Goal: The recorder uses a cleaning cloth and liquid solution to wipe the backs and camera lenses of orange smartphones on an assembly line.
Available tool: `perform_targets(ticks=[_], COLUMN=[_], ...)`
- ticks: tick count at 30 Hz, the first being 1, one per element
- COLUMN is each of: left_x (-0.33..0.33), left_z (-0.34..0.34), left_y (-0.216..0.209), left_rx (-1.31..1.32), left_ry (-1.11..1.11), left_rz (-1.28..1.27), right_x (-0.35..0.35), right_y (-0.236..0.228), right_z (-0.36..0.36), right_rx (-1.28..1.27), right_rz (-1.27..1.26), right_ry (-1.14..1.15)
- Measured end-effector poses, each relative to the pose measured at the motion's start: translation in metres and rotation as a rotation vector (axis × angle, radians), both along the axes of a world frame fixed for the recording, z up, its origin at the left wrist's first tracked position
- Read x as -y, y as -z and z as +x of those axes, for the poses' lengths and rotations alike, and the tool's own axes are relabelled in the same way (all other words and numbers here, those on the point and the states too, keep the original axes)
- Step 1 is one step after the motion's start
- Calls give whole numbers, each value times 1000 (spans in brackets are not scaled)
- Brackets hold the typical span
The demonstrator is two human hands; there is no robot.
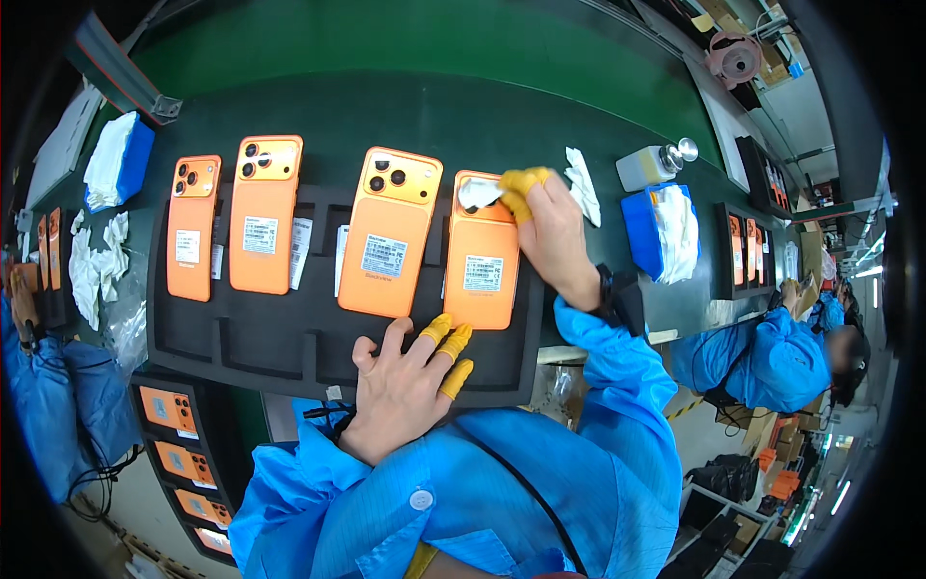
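1. Orange phone (pixel 473 299), back side up, rightmost of four in a row, set at the right end of a black foam tray (pixel 236 343) on a dark green workbench (pixel 386 111).
2. Over the camera area at its top, a white cloth (pixel 479 193), beneath the fingers of the right hand (pixel 550 227).
3. On that hand, fingers bent and drawn together, pinching the cloth down against the phone; thumb position impossible to tell.
4. Beside the phone's lower left corner, the left hand (pixel 400 386), palm down, fingers spread, with yellow finger cots (pixel 437 328) on three digits; touching or just short of the edge, cannot tell which.
5. Leftward in the same tray, three more orange phones (pixel 258 270), all camera end away from the body.
6. Past the right hand, a crumpled wipe (pixel 582 188), a pump bottle (pixel 641 171) and a blue box (pixel 640 232) of white wipes.
7. At lower left, a second black tray (pixel 214 415) with further orange phones.
8. Off to the right, a co-worker (pixel 772 357) in blue.
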State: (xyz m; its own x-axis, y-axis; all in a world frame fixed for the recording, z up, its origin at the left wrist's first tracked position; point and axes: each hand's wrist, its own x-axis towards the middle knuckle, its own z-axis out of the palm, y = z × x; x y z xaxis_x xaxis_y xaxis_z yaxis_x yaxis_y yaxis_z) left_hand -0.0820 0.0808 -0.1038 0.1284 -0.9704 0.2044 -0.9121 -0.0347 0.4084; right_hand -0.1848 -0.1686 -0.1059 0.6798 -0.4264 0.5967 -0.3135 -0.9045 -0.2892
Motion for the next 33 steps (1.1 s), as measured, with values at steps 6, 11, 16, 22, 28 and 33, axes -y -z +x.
perform_targets(ticks=[6, 11, 16, 22, 28, 33], left_x=[0, 0, 1, -1, 0, -1], left_z=[0, 1, 0, -1, -1, 0], left_y=[1, 2, 0, 2, 3, 3], left_rx=[2, 31, 70, 50, 47, 33], left_ry=[-4, -5, -26, -20, -22, -14], left_rz=[-5, -14, -52, -39, -47, -55], right_x=[-56, -8, 11, -26, -26, 20], right_y=[8, 6, -6, -1, -2, -8], right_z=[-37, -5, 33, 12, -13, 9], right_rx=[-162, -16, 31, -179, -138, 33], right_rz=[103, 56, -39, -98, -130, -79], right_ry=[-146, -12, -46, -236, -282, -28])
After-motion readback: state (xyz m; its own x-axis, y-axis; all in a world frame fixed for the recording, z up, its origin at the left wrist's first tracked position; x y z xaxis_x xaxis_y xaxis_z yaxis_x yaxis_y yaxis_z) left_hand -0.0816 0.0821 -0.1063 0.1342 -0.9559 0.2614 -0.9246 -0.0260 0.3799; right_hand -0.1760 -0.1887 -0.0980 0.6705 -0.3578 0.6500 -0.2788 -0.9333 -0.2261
